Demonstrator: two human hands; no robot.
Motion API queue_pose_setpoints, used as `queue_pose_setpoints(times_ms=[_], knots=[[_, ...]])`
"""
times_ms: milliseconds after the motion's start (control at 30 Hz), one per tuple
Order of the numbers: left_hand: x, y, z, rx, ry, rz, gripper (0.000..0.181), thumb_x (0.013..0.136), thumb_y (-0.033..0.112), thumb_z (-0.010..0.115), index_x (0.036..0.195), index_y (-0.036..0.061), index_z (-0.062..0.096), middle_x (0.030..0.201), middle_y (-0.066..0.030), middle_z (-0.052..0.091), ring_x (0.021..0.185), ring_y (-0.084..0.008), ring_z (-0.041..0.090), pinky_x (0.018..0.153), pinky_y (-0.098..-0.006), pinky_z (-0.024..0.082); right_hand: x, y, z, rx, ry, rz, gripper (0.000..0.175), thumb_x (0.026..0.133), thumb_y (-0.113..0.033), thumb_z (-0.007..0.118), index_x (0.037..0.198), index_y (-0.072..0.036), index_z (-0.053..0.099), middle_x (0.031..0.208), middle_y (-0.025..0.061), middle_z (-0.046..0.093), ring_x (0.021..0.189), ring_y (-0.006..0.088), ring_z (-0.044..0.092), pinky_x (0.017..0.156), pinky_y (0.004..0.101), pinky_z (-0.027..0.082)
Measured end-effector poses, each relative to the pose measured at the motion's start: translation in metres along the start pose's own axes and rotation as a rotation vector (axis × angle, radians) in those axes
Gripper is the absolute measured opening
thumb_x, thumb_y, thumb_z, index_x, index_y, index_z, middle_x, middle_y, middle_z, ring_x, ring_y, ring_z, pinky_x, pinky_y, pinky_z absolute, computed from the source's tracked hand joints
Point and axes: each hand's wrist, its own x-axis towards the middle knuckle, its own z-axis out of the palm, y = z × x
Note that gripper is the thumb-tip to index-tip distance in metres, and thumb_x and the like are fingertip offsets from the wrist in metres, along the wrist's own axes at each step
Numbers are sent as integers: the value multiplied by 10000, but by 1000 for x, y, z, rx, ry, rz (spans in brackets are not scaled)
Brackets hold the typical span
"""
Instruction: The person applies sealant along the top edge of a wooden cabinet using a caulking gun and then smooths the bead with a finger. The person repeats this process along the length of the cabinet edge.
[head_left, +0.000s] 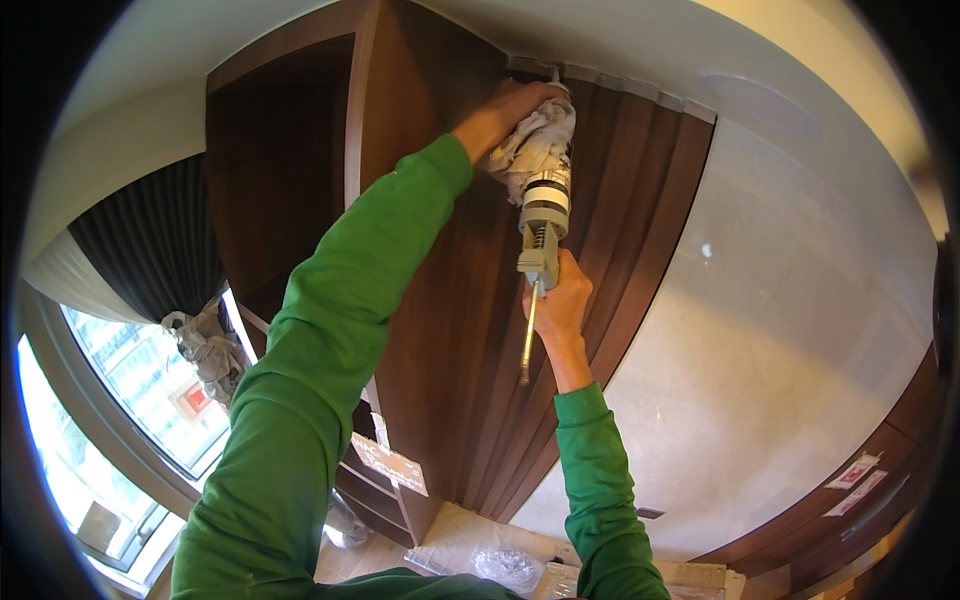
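Observation:
A caulking gun (544, 225) points up at the joint where the ribbed wood wall panel (622, 180) meets the ceiling. My right hand (564, 296) grips its handle, and the metal plunger rod (529, 337) sticks out behind. Up front, my left hand (517, 105) is around the nozzle end of the cartridge, together with a crumpled whitish cloth (544, 139) that hides part of the barrel. The pale nozzle (556, 73) reaches a strip of masking tape (626, 81) along the panel's top edge; its exact contact cannot be made out.
Left of the panel stands a dark wood cabinet (427, 247) with open compartments; a cardboard sign (390, 463) with handwriting hangs low on it. A window (150, 375) and a tied dark curtain (150, 232) are farther left. Clear plastic wrap (506, 566) lies on the covered floor below.

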Motion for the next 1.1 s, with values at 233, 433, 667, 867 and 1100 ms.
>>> queue_pose_setpoints(times_ms=[233, 433, 667, 867, 1100], knots=[[30, -12, -19, 214, 39, 45, 546, 738, 444, 818, 998, -31, 746, 1004, -170, 721, 930, -249, 681, 869, -374, 534, 5, -19, -6, -290, -16, -205, 371, 654, -57, 766, 998, -27, 631, 904, 164, 672, 861, 362, 654, 769, 447, 482], [29, -15, -15, 91, 34, 32, 528, 764, 422, 811, 1059, -13, 762, 1111, -193, 724, 976, -245, 689, 881, -371, 531, 6, -28, -13, -350, -32, -216, 392, 647, -71, 761, 1015, -26, 633, 885, 150, 655, 857, 352, 644, 769, 441, 474], [-4, -1, -5, 8, 11, -70, 448, 759, 350, 822, 994, -22, 739, 993, -164, 732, 849, -220, 705, 773, -355, 576, -7, -30, -36, -327, -55, -284, 439, 640, -96, 755, 1055, -24, 628, 904, 142, 629, 836, 352, 614, 756, 438, 454], [-86, -16, 15, -468, -220, -245, 320, 740, 281, 841, 894, 27, 723, 834, -115, 723, 659, -191, 682, 637, -333, 572, -79, -17, -84, -277, -105, -367, 476, 690, -159, 718, 1134, -10, 633, 846, 140, 563, 786, 358, 565, 705, 442, 432], [-168, -48, 30, -107, -298, -138, 546, 768, 458, 842, 970, -44, 763, 861, -151, 737, 750, -203, 695, 727, -338, 542, -174, -10, -104, 274, -87, 184, 419, 706, -187, 724, 1081, -5, 674, 855, 152, 575, 729, 373, 539, 654, 443, 417]])
